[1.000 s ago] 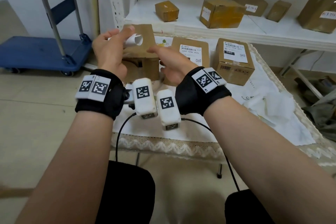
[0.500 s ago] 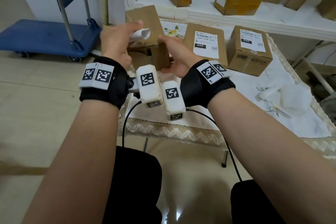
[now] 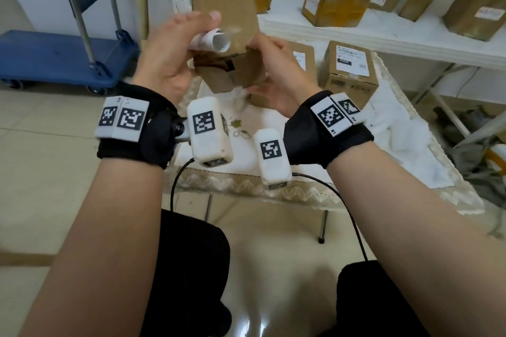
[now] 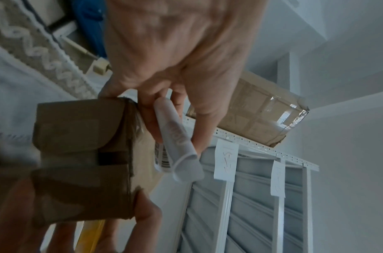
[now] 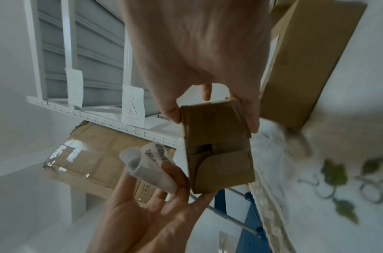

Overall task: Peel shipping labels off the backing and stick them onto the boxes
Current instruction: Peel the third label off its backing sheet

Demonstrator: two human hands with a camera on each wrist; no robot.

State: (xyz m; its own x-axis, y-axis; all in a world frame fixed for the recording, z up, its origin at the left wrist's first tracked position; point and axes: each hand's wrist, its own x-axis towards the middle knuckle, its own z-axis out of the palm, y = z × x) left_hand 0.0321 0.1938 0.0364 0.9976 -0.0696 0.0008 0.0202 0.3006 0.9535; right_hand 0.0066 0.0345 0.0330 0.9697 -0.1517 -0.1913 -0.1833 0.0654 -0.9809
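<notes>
I hold a tall plain brown cardboard box [image 3: 224,8] raised above the table, tilted with its flap end toward me. My right hand [image 3: 262,63] grips its lower end, thumb on one side and fingers on the other [image 5: 210,109]. My left hand [image 3: 197,33] pinches a curled white shipping label [image 3: 216,39] between its fingers beside the box's left face, with a fingertip against the box edge. In the left wrist view the label [image 4: 175,137] shows a barcode next to the box [image 4: 82,154]. The right wrist view shows the label [image 5: 147,164] just left of the box [image 5: 218,154].
Two labelled boxes [image 3: 350,68] [image 3: 298,57] stand on the lace-edged tablecloth [image 3: 246,186] behind my hands. Crumpled white paper [image 3: 397,128] lies at the table's right. A white shelf [image 3: 383,41] behind carries several boxes. A blue cart [image 3: 54,57] stands on the floor at left.
Both hands have lifted the box higher off the table and stood it more upright. The curled label stays in my left fingers.
</notes>
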